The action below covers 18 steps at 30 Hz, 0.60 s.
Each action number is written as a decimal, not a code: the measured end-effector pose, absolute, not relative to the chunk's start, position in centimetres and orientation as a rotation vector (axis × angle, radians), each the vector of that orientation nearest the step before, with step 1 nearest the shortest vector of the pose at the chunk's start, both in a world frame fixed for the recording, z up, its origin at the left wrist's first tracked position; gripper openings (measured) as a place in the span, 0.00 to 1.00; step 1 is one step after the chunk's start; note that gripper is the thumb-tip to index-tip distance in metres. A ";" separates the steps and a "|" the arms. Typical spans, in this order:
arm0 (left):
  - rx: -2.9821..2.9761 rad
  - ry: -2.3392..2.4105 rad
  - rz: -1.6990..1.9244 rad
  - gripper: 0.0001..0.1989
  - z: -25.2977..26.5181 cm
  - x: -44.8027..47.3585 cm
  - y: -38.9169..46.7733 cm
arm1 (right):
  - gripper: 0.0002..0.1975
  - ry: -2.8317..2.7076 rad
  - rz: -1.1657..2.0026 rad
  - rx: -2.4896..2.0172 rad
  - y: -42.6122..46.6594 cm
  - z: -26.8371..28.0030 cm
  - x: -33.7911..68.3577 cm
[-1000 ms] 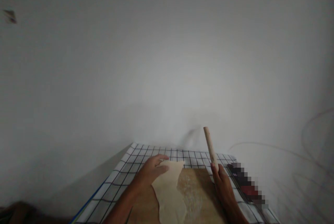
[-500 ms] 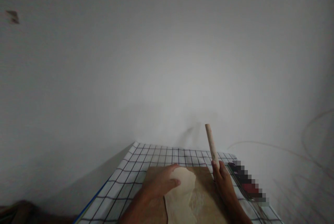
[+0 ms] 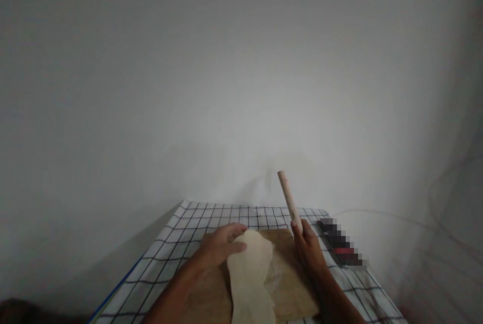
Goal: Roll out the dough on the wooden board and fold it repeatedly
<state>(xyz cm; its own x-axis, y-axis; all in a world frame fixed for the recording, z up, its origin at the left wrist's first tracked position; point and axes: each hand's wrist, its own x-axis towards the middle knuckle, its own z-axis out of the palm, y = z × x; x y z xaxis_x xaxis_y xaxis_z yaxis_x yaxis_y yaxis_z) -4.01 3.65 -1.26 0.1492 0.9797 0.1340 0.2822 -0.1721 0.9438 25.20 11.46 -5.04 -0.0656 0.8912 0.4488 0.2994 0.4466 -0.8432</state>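
Observation:
A long, flat, pale sheet of dough (image 3: 251, 273) with an uneven edge lies over a wooden board (image 3: 211, 299). At its far left edge my left hand (image 3: 226, 246) pinches it, the thumb on top and the fingertips hidden behind. My right hand (image 3: 307, 243) is closed around the lower end of a wooden rolling pin (image 3: 289, 198). The pin points up and to the left, raised at the board's right side and apart from the dough. The dough's near end runs out of the bottom of the view.
A white cloth with dark grid lines (image 3: 158, 263) covers the table under the board. To the right lies a dark flat item (image 3: 337, 243), partly blurred out. A pale wall (image 3: 241, 87) rises behind the table. A thin cable (image 3: 388, 212) runs at the right.
The whole scene has shifted left and slightly up in the view. The rolling pin leans further left. My left hand still has the dough's edge, and more of the board's near right corner shows.

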 end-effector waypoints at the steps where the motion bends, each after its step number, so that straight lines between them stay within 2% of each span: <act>1: 1.566 1.183 1.103 0.32 -1.5 -3.1 3.8 | 0.22 -1.618 0.691 -1.046 11.3 -4.8 25.1; 6: 1.426 0.940 1.128 0.39 -2.3 1.7 4.4 | 0.19 -1.781 0.977 -0.832 9.2 -2.7 24.4; 10: 1.381 1.006 1.228 0.34 -1.8 2.5 3.6 | 0.15 -1.890 1.209 -0.734 7.6 -1.7 23.9; 15: 1.281 0.882 0.917 0.30 -0.2 1.2 1.0 | 0.23 -1.616 1.143 -0.813 8.7 -2.1 24.1; 18: 1.272 1.013 0.791 0.30 0.0 0.6 0.4 | 0.26 -1.410 1.050 -0.923 10.3 -2.8 25.0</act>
